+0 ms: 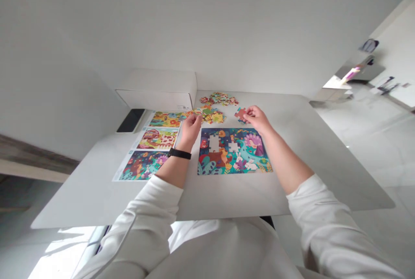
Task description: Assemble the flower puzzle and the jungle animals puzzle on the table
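Observation:
A colourful jigsaw puzzle [234,151] lies mostly assembled on the white table [317,153], with a few white gaps left of its middle. My right hand [256,119] hovers just beyond the puzzle's far edge and pinches a reddish puzzle piece [240,114]. My left hand [190,126], with a black band on its wrist, reaches into a heap of loose pieces [210,115]; its fingers are curled on a small piece there. A second heap of loose pieces [220,97] lies farther back.
A sheet with three printed pictures [152,145] lies left of the puzzle. A white box [155,86] stands at the back left against the wall, with a black phone [131,120] beside it. A glossy floor and a bright area show to the right.

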`<action>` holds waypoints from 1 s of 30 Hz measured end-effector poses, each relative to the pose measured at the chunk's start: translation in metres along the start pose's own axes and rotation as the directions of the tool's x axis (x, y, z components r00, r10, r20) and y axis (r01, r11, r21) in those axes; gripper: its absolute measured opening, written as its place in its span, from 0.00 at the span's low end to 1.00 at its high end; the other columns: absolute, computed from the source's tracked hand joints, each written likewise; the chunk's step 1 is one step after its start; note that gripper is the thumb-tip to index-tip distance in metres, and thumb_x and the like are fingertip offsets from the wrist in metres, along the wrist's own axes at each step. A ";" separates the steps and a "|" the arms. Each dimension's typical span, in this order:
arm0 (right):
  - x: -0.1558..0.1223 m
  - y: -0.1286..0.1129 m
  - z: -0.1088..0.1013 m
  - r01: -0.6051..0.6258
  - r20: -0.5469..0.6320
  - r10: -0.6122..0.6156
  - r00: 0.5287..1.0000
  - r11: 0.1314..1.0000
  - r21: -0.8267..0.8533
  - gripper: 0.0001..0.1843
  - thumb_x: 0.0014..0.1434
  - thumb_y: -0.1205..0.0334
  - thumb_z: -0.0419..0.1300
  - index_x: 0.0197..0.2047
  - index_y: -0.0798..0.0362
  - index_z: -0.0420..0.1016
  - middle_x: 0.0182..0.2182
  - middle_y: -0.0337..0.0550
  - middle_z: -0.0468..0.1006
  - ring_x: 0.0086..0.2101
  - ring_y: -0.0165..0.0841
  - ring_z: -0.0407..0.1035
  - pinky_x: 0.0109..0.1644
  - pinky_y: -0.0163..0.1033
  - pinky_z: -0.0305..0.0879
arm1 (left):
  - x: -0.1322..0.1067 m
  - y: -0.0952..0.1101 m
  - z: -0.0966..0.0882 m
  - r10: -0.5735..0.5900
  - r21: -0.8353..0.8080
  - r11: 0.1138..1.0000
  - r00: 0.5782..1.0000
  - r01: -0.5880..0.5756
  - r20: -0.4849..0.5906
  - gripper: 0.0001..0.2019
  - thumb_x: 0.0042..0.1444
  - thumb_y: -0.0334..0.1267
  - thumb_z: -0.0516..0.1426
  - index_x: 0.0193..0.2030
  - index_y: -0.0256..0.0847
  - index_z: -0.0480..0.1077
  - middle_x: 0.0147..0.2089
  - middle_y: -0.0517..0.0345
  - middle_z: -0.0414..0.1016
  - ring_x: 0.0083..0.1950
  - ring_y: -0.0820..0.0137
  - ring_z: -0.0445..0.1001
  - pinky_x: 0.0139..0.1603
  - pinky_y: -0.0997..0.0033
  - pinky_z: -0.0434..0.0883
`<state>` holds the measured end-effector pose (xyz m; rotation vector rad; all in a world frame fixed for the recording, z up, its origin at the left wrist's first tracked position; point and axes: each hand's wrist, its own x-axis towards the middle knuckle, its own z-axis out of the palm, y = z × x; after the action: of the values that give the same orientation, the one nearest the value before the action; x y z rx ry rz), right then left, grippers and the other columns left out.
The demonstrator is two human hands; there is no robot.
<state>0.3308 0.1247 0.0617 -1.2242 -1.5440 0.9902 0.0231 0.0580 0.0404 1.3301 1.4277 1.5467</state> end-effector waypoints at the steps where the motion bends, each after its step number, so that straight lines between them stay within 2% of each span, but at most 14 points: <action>1: -0.014 -0.008 0.010 0.032 0.068 -0.034 0.997 0.999 0.031 0.19 0.54 0.50 0.71 0.40 0.46 0.68 0.31 0.35 0.78 0.32 0.34 0.76 0.39 0.40 0.73 | -0.003 0.006 0.001 0.021 -0.063 0.998 0.999 -0.019 0.032 0.18 0.68 0.50 0.59 0.30 0.44 0.62 0.25 0.65 0.61 0.26 0.73 0.58 0.28 0.72 0.57; 4: -0.051 -0.021 0.038 0.072 0.194 -0.082 0.978 0.996 0.056 0.17 0.55 0.49 0.70 0.42 0.46 0.71 0.34 0.37 0.79 0.33 0.35 0.76 0.40 0.41 0.74 | -0.015 0.022 0.003 0.071 -0.134 0.990 0.982 -0.048 0.175 0.16 0.67 0.53 0.62 0.37 0.44 0.67 0.28 0.65 0.65 0.27 0.74 0.61 0.29 0.74 0.61; 6: -0.069 -0.021 0.053 0.059 0.226 -0.072 0.971 0.996 0.061 0.16 0.55 0.51 0.69 0.42 0.46 0.72 0.36 0.38 0.80 0.33 0.35 0.76 0.40 0.42 0.74 | -0.027 0.029 0.002 0.084 -0.078 0.995 0.956 -0.065 0.282 0.18 0.66 0.55 0.63 0.39 0.43 0.70 0.30 0.63 0.67 0.30 0.74 0.64 0.32 0.74 0.63; 9: -0.084 -0.015 0.069 0.052 0.235 -0.062 0.970 0.998 0.047 0.13 0.56 0.53 0.68 0.41 0.47 0.72 0.38 0.39 0.80 0.36 0.36 0.76 0.44 0.44 0.76 | -0.043 0.028 -0.004 0.070 0.029 0.996 0.929 -0.086 0.363 0.19 0.62 0.57 0.66 0.42 0.41 0.74 0.34 0.60 0.73 0.35 0.71 0.69 0.37 0.72 0.67; 12: -0.090 -0.008 0.079 0.078 0.276 -0.083 0.958 0.997 0.030 0.11 0.57 0.56 0.67 0.42 0.47 0.74 0.39 0.40 0.81 0.38 0.37 0.77 0.47 0.45 0.76 | -0.056 0.019 -0.010 -0.004 0.057 0.998 0.921 -0.020 0.390 0.21 0.61 0.59 0.65 0.43 0.41 0.75 0.36 0.58 0.76 0.36 0.71 0.71 0.37 0.71 0.68; 15: -0.094 -0.002 0.084 0.104 0.286 -0.104 0.952 0.994 0.016 0.10 0.58 0.56 0.65 0.42 0.47 0.74 0.37 0.39 0.81 0.37 0.36 0.76 0.45 0.43 0.75 | -0.062 0.009 -0.013 -0.064 0.047 0.998 0.908 0.049 0.415 0.24 0.58 0.61 0.67 0.45 0.40 0.76 0.36 0.56 0.77 0.34 0.70 0.71 0.34 0.71 0.68; 19: -0.099 0.004 0.089 0.133 0.276 -0.115 0.954 0.990 -0.048 0.08 0.59 0.57 0.65 0.42 0.47 0.74 0.35 0.37 0.81 0.33 0.35 0.75 0.43 0.42 0.75 | -0.065 0.007 -0.011 -0.072 0.060 0.997 0.899 0.050 0.432 0.24 0.57 0.61 0.67 0.42 0.40 0.77 0.34 0.57 0.77 0.33 0.70 0.71 0.33 0.71 0.67; 22: -0.102 0.006 0.091 0.167 0.273 -0.140 0.952 0.983 -0.079 0.07 0.61 0.59 0.64 0.43 0.47 0.75 0.37 0.38 0.83 0.35 0.35 0.76 0.46 0.44 0.76 | -0.066 0.008 -0.010 -0.085 0.079 0.995 0.902 0.057 0.423 0.22 0.58 0.59 0.67 0.40 0.39 0.76 0.32 0.58 0.77 0.31 0.71 0.71 0.32 0.71 0.67; 26: -0.106 0.005 0.090 0.308 0.180 -0.281 0.943 0.941 -0.143 0.13 0.63 0.61 0.67 0.51 0.47 0.77 0.50 0.47 0.83 0.45 0.40 0.79 0.50 0.48 0.78 | -0.067 0.008 -0.011 -0.102 0.052 0.995 0.907 0.088 0.409 0.21 0.59 0.58 0.68 0.38 0.39 0.75 0.31 0.59 0.77 0.31 0.71 0.72 0.33 0.71 0.69; 30: -0.110 -0.001 0.086 0.506 0.212 -0.468 0.858 0.843 -0.185 0.18 0.63 0.66 0.68 0.56 0.46 0.77 0.57 0.52 0.79 0.59 0.46 0.75 0.58 0.53 0.77 | -0.067 0.008 -0.011 -0.090 0.033 0.996 0.918 0.083 0.385 0.21 0.60 0.58 0.67 0.38 0.40 0.74 0.30 0.60 0.77 0.29 0.73 0.70 0.31 0.73 0.67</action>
<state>0.2591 0.0122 0.0214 -0.8409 -2.0169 0.5848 0.0329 -0.0089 0.0324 1.4642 1.2301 1.1366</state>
